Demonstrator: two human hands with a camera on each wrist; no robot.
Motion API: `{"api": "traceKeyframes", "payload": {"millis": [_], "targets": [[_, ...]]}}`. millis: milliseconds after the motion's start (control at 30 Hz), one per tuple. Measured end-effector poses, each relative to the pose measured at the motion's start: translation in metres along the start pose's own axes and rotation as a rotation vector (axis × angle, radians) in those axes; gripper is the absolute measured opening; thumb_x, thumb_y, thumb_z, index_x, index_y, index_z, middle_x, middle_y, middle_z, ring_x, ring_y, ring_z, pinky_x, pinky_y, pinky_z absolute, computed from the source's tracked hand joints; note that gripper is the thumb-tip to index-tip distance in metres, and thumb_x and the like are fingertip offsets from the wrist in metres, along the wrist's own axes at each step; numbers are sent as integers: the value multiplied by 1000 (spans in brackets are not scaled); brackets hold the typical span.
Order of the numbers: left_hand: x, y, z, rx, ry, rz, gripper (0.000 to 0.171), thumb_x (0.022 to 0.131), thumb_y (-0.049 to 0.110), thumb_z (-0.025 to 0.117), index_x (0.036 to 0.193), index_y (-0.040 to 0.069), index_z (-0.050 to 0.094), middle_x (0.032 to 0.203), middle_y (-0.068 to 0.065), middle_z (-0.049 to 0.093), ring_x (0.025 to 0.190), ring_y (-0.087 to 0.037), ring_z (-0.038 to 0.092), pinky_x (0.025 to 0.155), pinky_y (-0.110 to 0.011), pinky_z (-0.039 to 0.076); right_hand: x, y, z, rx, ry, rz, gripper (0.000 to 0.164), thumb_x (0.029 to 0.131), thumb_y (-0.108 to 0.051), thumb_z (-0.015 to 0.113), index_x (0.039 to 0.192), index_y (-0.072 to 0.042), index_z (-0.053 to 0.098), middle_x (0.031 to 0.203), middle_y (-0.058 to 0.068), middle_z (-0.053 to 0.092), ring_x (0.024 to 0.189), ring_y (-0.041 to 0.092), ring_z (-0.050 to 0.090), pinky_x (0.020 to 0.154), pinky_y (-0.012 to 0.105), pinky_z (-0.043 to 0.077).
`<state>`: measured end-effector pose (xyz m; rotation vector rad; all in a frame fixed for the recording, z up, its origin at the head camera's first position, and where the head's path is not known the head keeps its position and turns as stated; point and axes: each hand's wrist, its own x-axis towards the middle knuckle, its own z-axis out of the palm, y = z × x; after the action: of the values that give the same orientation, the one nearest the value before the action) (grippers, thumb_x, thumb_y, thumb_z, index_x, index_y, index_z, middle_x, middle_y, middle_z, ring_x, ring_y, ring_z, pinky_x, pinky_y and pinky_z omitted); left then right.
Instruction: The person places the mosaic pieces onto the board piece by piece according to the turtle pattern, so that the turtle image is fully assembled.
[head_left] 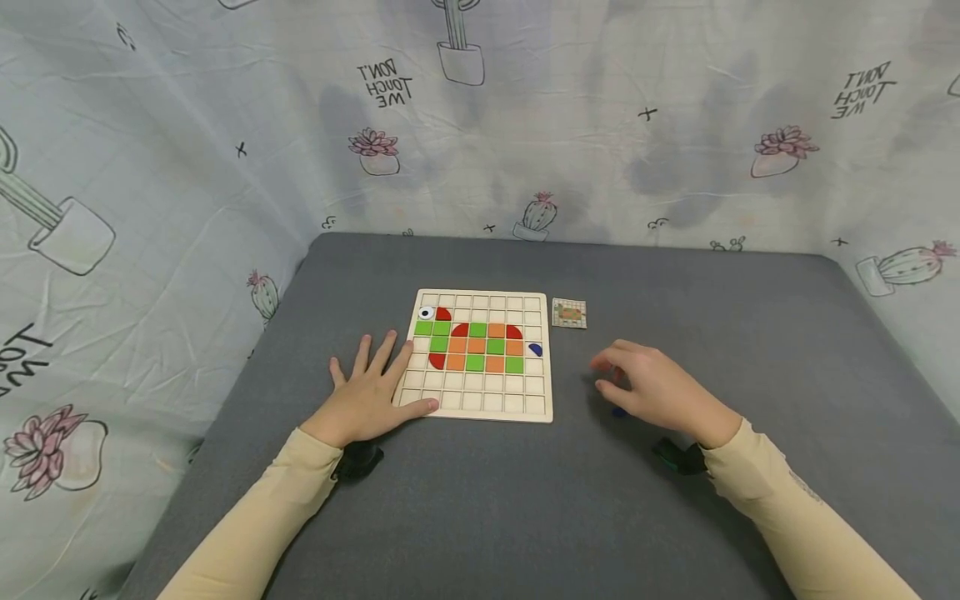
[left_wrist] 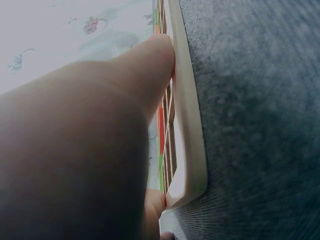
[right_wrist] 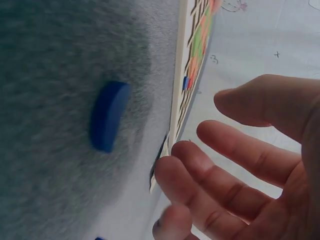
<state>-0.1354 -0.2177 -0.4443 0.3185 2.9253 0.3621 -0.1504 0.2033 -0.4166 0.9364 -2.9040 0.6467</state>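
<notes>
A square wooden grid board [head_left: 495, 402] lies on the table, with green, orange and red pieces and a round eye piece [head_left: 426, 313] set in it. My left hand [head_left: 363, 404] rests at its left side with fingers spread, the thumb [left_wrist: 157, 52] on the board's near edge. One blue half-round piece [head_left: 535, 350] sits in the board's right column. Right of the board, my right hand [head_left: 645, 383] hovers with loosely bent fingers and nothing between them. Under it lies another blue half-round piece [right_wrist: 109, 116], mostly covered by the hand in the head view.
A small picture card [head_left: 569, 313] lies by the board's upper right corner. At the bottom of the right wrist view shows a bit of another blue piece [right_wrist: 100, 238]. A printed white curtain [head_left: 570, 125] hangs behind and beside the grey table [head_left: 525, 517].
</notes>
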Motion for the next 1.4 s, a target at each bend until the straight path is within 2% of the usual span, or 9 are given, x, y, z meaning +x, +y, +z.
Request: {"api": "traceKeyframes", "payload": {"millis": [300, 500, 800, 1033, 1267, 1400], "targets": [[1, -1, 1, 7, -9, -1, 111, 89, 82, 55, 169, 18, 15, 176, -18, 3, 159, -53, -4, 107, -90, -2, -18, -2, 7, -77, 59, -18, 23, 91, -23, 83, 108, -10, 75, 100, 2, 69, 78, 13, 63, 66, 34, 53], [1, -2, 2, 7, -12, -4, 111, 89, 83, 54, 170, 18, 14, 176, -17, 3, 159, -52, -5, 107, -90, -3, -25, -6, 12, -145, 65, 30, 30, 88, -31, 86, 107, -10, 76, 98, 3, 69, 78, 14, 65, 64, 38, 56], [1, -2, 1, 8, -14, -4, 111, 89, 83, 54, 170, 19, 14, 176, -17, 2, 159, -52, -6, 107, -90, -3, -30, -10, 19, -222, 74, 76, 32, 86, -35, 86, 101, -8, 75, 93, 6, 66, 65, 14, 58, 54, 39, 53], [1, -2, 2, 0, -16, -4, 111, 89, 83, 54, 170, 19, 14, 176, -18, 3, 159, -52, -6, 107, -90, -3, -30, -13, 21, -194, 42, 108, 29, 89, -32, 84, 99, -7, 73, 94, 7, 65, 65, 12, 55, 57, 37, 53], [0, -2, 1, -3, -10, 0, 111, 89, 82, 56, 169, 18, 14, 176, -17, 3, 159, -52, -6, 107, -90, -2, -29, -13, 23, -178, 48, 45, 16, 89, -20, 84, 90, -10, 71, 88, 3, 62, 64, 8, 52, 58, 34, 52], [0, -2, 0, -3, -6, 3, 110, 89, 81, 56, 169, 18, 15, 176, -18, 4, 159, -53, -5, 107, -90, -1, -29, -12, 25, -169, 65, 16, 15, 87, -14, 84, 85, -12, 70, 85, 1, 59, 63, 7, 50, 58, 32, 50]]}}
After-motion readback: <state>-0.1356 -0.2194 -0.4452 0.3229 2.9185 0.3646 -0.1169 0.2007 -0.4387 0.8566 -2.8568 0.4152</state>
